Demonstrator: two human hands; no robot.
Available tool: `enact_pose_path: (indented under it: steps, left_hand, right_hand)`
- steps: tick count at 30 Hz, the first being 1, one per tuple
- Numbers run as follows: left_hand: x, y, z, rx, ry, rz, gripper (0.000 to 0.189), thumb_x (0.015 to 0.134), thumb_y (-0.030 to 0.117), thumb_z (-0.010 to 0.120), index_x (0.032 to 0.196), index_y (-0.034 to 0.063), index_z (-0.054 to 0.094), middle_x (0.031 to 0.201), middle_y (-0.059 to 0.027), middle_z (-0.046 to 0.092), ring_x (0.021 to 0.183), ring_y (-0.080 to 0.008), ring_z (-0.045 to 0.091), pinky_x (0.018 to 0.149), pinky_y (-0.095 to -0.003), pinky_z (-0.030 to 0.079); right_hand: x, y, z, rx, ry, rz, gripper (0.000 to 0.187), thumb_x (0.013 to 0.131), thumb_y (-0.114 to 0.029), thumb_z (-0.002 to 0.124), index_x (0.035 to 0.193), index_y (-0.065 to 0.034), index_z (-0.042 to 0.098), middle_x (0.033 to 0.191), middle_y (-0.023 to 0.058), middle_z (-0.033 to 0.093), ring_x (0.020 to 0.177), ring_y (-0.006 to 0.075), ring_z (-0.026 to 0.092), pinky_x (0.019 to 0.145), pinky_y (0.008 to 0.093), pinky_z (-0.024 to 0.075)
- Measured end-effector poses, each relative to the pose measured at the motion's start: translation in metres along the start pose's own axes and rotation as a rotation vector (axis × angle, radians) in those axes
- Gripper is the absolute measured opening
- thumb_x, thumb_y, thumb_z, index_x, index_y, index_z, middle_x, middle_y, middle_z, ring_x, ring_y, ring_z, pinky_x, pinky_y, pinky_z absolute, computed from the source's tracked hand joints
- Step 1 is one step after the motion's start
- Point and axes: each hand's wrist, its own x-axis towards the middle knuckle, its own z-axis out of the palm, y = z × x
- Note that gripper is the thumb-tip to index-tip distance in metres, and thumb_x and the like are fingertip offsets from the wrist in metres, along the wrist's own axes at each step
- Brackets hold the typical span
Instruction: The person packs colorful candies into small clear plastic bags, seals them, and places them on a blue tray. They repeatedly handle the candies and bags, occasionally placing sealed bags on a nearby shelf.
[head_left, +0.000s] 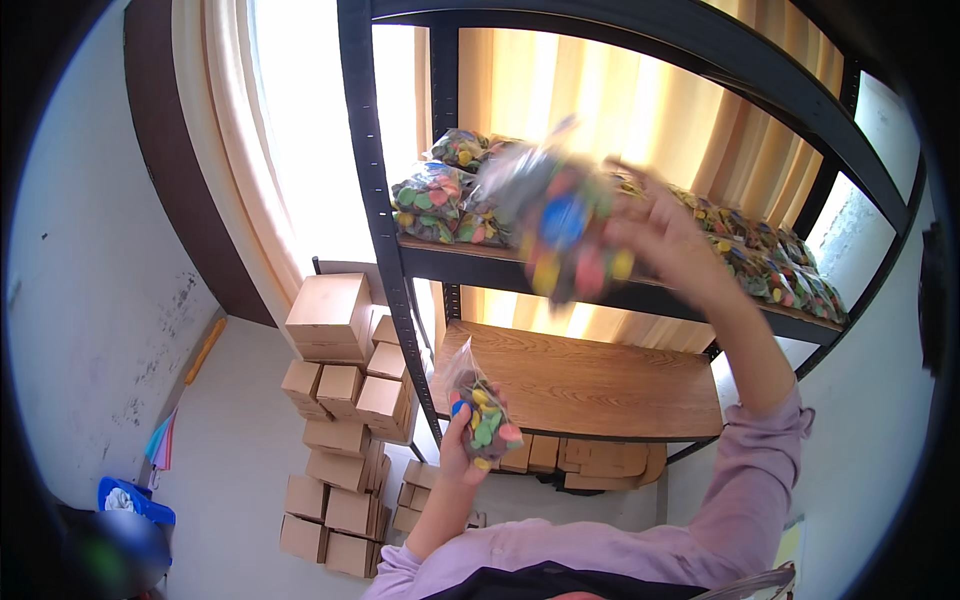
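Observation:
My left hand (463, 450) is closed around a clear plastic bag of small coloured pieces (487, 424), green, yellow, red and blue, held in front of the lower wooden shelf. Up in front of the loaded shelf, my right hand (656, 232) grips a second such bag (566, 232), blurred by motion. Behind it, many similar filled bags (431, 187) lie stacked along the upper shelf of a black metal rack. More bags (780, 274) line that shelf's right part. The fingertips of my right hand are blurred.
The rack's slotted black upright (375, 172) stands left of the bags. A wood-grain shelf (585, 375) lies below, with flattened cardboard (600, 457) beneath it. Cardboard boxes (330, 307) are piled left of the rack. A blue bin (154, 510) and a folded umbrella (163, 442) are at far left.

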Motion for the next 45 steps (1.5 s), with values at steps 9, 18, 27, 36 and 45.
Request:
enact_pose_path:
  steps: [9,18,27,36,45]
  left_hand:
    - [0.005,0.003,0.000,0.154,0.243,0.015,0.046,0.093,0.031,0.045,0.128,0.0028,0.036,0.119,-0.0119,0.050,0.102,-0.0236,0.055,0.087,-0.0362,0.047]
    - [0.011,-0.001,0.002,0.159,0.186,0.020,0.043,0.092,0.033,0.045,0.122,0.0028,0.040,0.116,-0.0121,0.051,0.104,-0.0250,0.055,0.089,-0.0371,0.046]
    - [0.010,0.002,0.015,0.224,0.178,-0.037,0.039,0.089,0.031,0.042,0.116,0.0030,0.042,0.109,-0.0149,0.055,0.102,-0.0302,0.056,0.092,-0.0439,0.043]
    - [0.009,-0.002,0.011,0.187,0.123,-0.059,0.038,0.089,0.029,0.042,0.117,0.0030,0.041,0.110,-0.0142,0.055,0.103,-0.0288,0.056,0.092,-0.0446,0.044]
    - [0.007,-0.004,0.017,0.197,0.143,-0.079,0.038,0.089,0.029,0.042,0.118,0.0028,0.042,0.110,-0.0144,0.055,0.104,-0.0288,0.055,0.091,-0.0444,0.044]
  right_hand:
    - [0.139,0.080,-0.086,0.033,0.465,0.183,0.053,0.084,0.000,0.049,0.130,0.0066,0.024,0.112,0.0239,0.045,0.092,0.0283,0.059,0.075,0.0348,0.0552]
    - [0.204,0.177,-0.173,-0.687,-0.038,0.240,0.030,0.081,0.000,0.045,0.110,0.0071,0.046,0.097,0.0187,0.055,0.085,0.0208,0.062,0.065,0.0288,0.0552]
    - [0.186,0.120,-0.112,-0.810,-0.020,0.306,0.063,0.084,-0.042,0.052,0.126,0.0037,0.042,0.116,0.0216,0.052,0.103,0.0281,0.054,0.081,0.0384,0.0457]
    - [0.190,0.121,-0.098,-0.181,0.288,0.218,0.086,0.079,-0.033,0.068,0.136,0.0052,0.016,0.128,0.0303,0.037,0.106,0.0311,0.053,0.076,0.0342,0.0520]
    - [0.184,0.132,-0.110,-1.005,0.239,0.134,0.080,0.073,-0.064,0.053,0.120,0.0012,0.051,0.118,0.0246,0.051,0.115,0.0342,0.047,0.091,0.0445,0.0408]
